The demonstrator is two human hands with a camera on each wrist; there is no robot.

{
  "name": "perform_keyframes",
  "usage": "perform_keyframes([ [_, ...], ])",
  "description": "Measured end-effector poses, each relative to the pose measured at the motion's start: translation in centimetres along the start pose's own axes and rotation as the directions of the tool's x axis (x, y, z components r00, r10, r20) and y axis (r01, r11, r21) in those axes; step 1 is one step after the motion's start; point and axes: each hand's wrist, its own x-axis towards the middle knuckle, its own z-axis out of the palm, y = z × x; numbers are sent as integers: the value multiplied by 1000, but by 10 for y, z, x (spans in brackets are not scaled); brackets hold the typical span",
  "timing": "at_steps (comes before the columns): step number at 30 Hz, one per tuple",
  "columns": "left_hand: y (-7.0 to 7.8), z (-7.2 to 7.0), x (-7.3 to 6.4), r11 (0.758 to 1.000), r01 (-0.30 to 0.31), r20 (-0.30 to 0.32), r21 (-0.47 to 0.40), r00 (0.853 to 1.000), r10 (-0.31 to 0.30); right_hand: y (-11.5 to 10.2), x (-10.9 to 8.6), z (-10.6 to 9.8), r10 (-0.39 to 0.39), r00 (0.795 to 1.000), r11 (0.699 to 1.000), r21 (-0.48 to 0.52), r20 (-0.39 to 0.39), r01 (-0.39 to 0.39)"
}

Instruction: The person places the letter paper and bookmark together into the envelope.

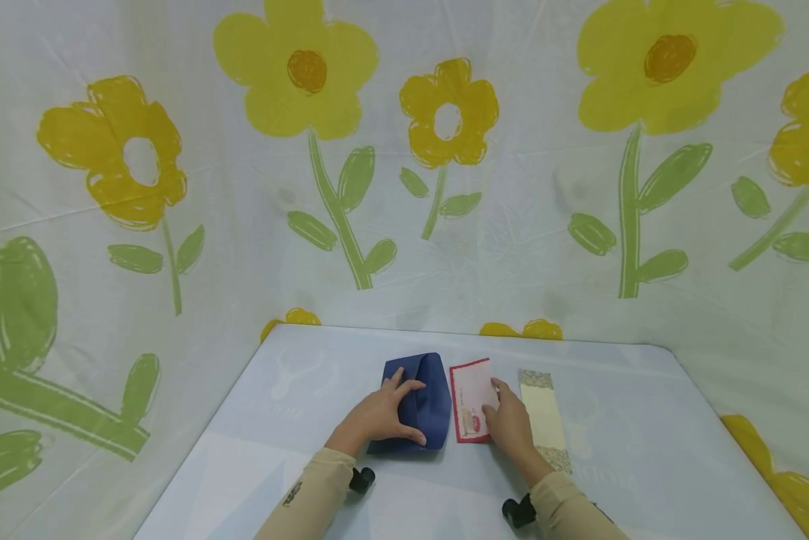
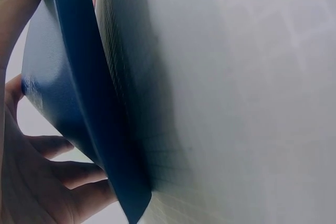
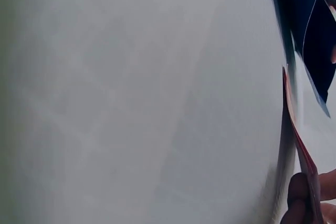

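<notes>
A navy blue envelope (image 1: 438,397) with a raised flap is on the table. My left hand (image 1: 380,414) spreads over it and grips it, the thumb near its close edge and the fingers farther up. In the left wrist view the envelope (image 2: 86,77) tilts, its lower edge over its own shadow. Just right of it is a white card (image 1: 470,394) with a red border and a small printed picture. My right hand (image 1: 512,429) pinches this card by its right side; the right wrist view shows fingers on both faces of the card (image 3: 300,140), which bends slightly.
Right of the card lies a cream paper strip (image 1: 544,412) with glittery ends, partly behind the right hand. The pale table (image 1: 296,420) has rounded back corners. Behind it hangs a white curtain (image 1: 525,225) with yellow flowers. Small black devices are worn at both wrists.
</notes>
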Motion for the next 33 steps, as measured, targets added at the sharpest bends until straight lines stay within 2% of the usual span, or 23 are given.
perform_keyframes([
  [33,-1,1,1,1000,11,10,12,1000,-11,-10,0,-15,65,998,995,74,-15,-64],
])
